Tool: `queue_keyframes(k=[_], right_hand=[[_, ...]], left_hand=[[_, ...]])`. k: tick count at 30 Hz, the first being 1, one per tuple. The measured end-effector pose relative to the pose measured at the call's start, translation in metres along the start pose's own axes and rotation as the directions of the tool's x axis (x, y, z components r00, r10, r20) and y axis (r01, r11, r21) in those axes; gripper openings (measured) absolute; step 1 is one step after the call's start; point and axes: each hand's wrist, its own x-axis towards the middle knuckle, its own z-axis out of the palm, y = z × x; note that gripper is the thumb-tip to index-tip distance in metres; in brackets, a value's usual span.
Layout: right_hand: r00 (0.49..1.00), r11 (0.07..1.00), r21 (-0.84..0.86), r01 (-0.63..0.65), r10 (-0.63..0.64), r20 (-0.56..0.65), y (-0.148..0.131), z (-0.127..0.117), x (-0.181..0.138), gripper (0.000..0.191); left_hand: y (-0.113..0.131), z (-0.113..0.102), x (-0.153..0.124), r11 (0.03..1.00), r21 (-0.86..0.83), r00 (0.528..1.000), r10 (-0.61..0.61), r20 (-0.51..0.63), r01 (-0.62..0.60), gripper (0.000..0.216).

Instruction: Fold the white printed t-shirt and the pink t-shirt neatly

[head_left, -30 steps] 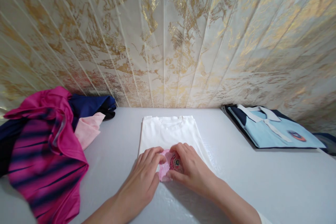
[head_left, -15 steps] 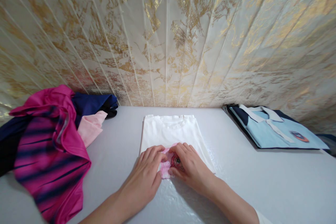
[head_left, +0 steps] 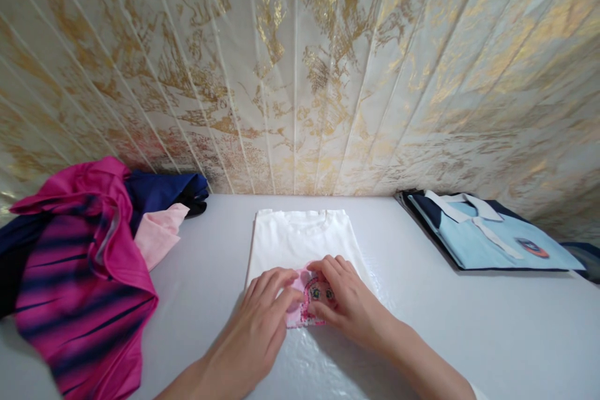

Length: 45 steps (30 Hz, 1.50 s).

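A folded white T-shirt (head_left: 300, 239) lies flat in the middle of the white table (head_left: 469, 331), its collar toward the wall. At its near edge a pink printed patch (head_left: 313, 301) with a round picture shows between my hands. My left hand (head_left: 262, 319) rests on the patch's left side, fingers curled onto the cloth. My right hand (head_left: 344, 300) presses the right side, fingers bent over the print. Both hands touch the shirt and each other's fingertips.
A heap of loose clothes sits at the left: a magenta striped shirt (head_left: 79, 281), a pale pink piece (head_left: 157, 234) and a navy garment (head_left: 164, 190). A folded light-blue polo shirt (head_left: 487, 231) lies at the right on dark cloth. A gold-marbled wall (head_left: 300, 75) stands behind.
My fingers have shifted slightly on the pink patch, so more of the round print shows. The shirt and the piles have not moved.
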Motion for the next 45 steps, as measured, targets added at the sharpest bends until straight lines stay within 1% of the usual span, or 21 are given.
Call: queue_keyframes(k=[2, 5, 7, 9, 12, 14, 16, 17, 19, 21, 24, 25, 28, 29, 32, 34, 35, 37, 40, 43, 45], right_hand=[[1.0, 1.0, 0.003, 0.023, -0.023, -0.008, 0.004, -0.007, -0.003, 0.035], [0.999, 0.999, 0.033, 0.018, -0.017, -0.028, 0.012, -0.02, -0.011, 0.026], [1.0, 0.995, 0.101, 0.003, -0.003, -0.003, 0.018, -0.025, -0.017, 0.023], [0.999, 0.99, 0.138, 0.008, -0.012, 0.03, 0.021, -0.027, -0.021, 0.022], [0.998, 0.994, 0.103, 0.042, -0.046, 0.038, 0.021, -0.027, -0.025, 0.026], [0.997, 0.994, 0.093, 0.058, -0.063, 0.045, 0.019, -0.03, -0.026, 0.025], [0.993, 0.99, 0.115, 0.077, -0.087, 0.082, 0.017, -0.033, -0.026, 0.02], [0.99, 0.988, 0.13, 0.084, -0.097, 0.103, 0.017, -0.034, -0.026, 0.022], [0.988, 0.985, 0.151, 0.078, -0.097, 0.124, 0.018, -0.033, -0.026, 0.028], [0.993, 0.984, 0.167, 0.054, -0.07, 0.094, 0.021, -0.029, -0.025, 0.022], [0.998, 0.976, 0.218, 0.021, -0.035, 0.061, 0.025, -0.023, -0.024, 0.011], [0.998, 0.971, 0.24, 0.015, -0.029, 0.056, 0.026, -0.022, -0.024, 0.011], [0.999, 0.963, 0.269, 0.018, -0.025, 0.021, 0.025, -0.025, -0.025, 0.021], [1.0, 0.965, 0.261, 0.026, -0.027, 0.001, 0.024, -0.026, -0.025, 0.022], [0.999, 0.977, 0.208, 0.049, -0.045, -0.027, 0.021, -0.027, -0.025, 0.013], [0.998, 0.983, 0.17, 0.066, -0.062, -0.033, 0.022, -0.024, -0.024, 0.013], [0.997, 0.986, 0.152, 0.074, -0.069, -0.037, 0.023, -0.023, -0.023, 0.014], [0.995, 0.988, 0.132, 0.082, -0.075, -0.059, 0.025, -0.02, -0.022, 0.02], [0.995, 0.984, 0.154, 0.085, -0.075, -0.066, 0.025, -0.021, -0.022, 0.021], [0.995, 0.983, 0.158, 0.092, -0.097, 0.021, 0.019, -0.023, -0.023, 0.011], [0.992, 0.989, 0.117, 0.094, -0.103, 0.069, 0.016, -0.022, -0.023, 0.017]], left_hand=[[0.003, 0.003, -0.002, 0.997, 0.023, 0.997, 0.073, 0.038, -0.073, 0.04], [0.003, 0.012, -0.006, 0.985, 0.046, 0.977, 0.161, 0.138, -0.168, 0.047], [0.001, 0.017, -0.009, 0.983, 0.065, 0.963, 0.154, 0.223, -0.172, 0.058], [0.001, 0.02, -0.011, 0.986, 0.083, 0.951, 0.116, 0.288, -0.146, 0.065], [0.004, 0.022, -0.012, 0.988, 0.1, 0.948, 0.085, 0.306, -0.121, 0.071], [0.008, 0.021, -0.01, 0.988, 0.103, 0.949, 0.081, 0.304, -0.118, 0.075], [0.012, 0.021, -0.004, 0.987, 0.1, 0.944, 0.087, 0.317, -0.124, 0.078], [0.014, 0.021, -0.001, 0.987, 0.099, 0.939, 0.088, 0.332, -0.127, 0.078], [0.016, 0.02, 0.005, 0.987, 0.102, 0.924, 0.08, 0.373, -0.126, 0.076], [0.016, 0.02, 0.009, 0.987, 0.105, 0.915, 0.072, 0.396, -0.123, 0.074], [0.014, 0.021, 0.01, 0.987, 0.101, 0.922, 0.079, 0.379, -0.127, 0.073], [0.014, 0.022, 0.009, 0.986, 0.102, 0.922, 0.081, 0.378, -0.128, 0.075], [0.012, 0.025, 0.007, 0.984, 0.11, 0.921, 0.086, 0.38, -0.137, 0.079], [0.012, 0.025, 0.007, 0.983, 0.109, 0.921, 0.096, 0.378, -0.147, 0.08], [0.012, 0.026, 0.007, 0.975, 0.098, 0.907, 0.146, 0.395, -0.199, 0.077], [0.013, 0.026, 0.008, 0.97, 0.096, 0.892, 0.162, 0.422, -0.221, 0.074], [0.013, 0.025, 0.008, 0.97, 0.1, 0.894, 0.16, 0.419, -0.221, 0.072], [0.012, 0.024, 0.009, 0.974, 0.112, 0.923, 0.145, 0.357, -0.196, 0.067], [0.011, 0.02, 0.012, 0.99, 0.105, 0.978, 0.077, 0.196, -0.099, 0.055], [0.011, 0.017, 0.018, 0.998, 0.063, 0.993, -0.017, 0.12, 0.009, 0.035], [0.012, 0.017, 0.023, 0.998, 0.053, 0.994, -0.036, 0.102, 0.03, 0.029]])
